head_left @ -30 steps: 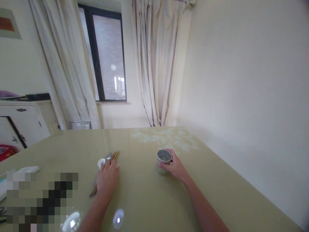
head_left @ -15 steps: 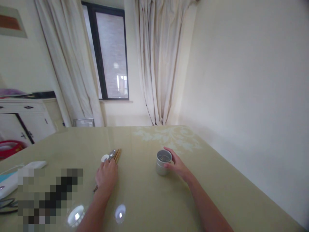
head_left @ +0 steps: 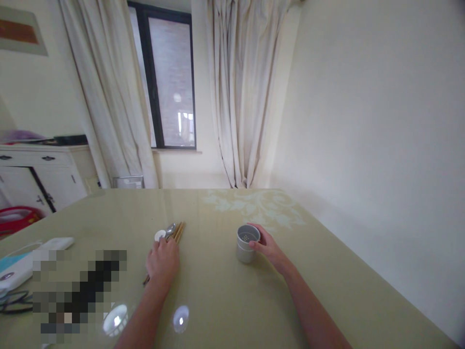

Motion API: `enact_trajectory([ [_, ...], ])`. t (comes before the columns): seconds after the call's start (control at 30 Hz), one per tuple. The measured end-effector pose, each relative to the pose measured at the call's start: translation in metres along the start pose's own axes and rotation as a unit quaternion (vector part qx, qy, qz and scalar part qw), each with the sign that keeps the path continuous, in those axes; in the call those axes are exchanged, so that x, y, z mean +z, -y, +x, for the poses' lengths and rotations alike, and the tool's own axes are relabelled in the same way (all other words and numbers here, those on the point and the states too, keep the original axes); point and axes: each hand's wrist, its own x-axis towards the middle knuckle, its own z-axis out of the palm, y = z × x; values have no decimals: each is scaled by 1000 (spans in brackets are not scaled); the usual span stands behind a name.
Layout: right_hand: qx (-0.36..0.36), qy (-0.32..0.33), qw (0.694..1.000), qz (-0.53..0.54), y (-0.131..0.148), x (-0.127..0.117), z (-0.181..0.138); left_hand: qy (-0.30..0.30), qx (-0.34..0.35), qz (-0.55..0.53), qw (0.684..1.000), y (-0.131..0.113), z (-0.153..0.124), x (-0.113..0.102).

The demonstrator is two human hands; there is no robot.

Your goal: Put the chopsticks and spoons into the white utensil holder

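Note:
My left hand lies low over a bundle of utensils on the table, its fingers curled round them. Past the fingers stick out wooden chopsticks, a metal spoon and a white spoon; thin dark ends show below the hand. To the right, my right hand wraps the right side of a grey cylindrical utensil holder, thumb at the front and fingers behind. The holder stands upright on the table, with small holes visible in its bottom and nothing else inside.
The glossy table runs up to the wall at the right. On its left side lie a white box-like item, a dark cable and a blurred-out dark object. Curtains and a window are behind.
The whole view has shifted slightly, so everything sits a little further right. Both hands keep their hold, and the utensils and holder stay in place on the table.

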Motion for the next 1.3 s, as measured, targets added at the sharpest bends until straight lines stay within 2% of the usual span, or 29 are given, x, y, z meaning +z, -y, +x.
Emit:
enact_trajectory([
  [0.33, -7, 9, 1000, -8, -1, 2, 0, 10, -7, 5, 1000, 2, 1, -1],
  [0.6, 21, 17, 999, -18, 4, 3, -4, 23, 5, 14, 1000, 0, 0, 0],
  [0.87, 29, 23, 999, -18, 7, 4, -4, 36, 25, 5, 999, -12, -3, -7],
  [1.1, 8, 36, 999, -16, 9, 4, -4, 21, 77, -13, 997, -28, -13, -15],
  [1.3, 5, 44, 999, -7, 8, 2, -5, 4, 89, -12, 996, -32, -15, -12],
])
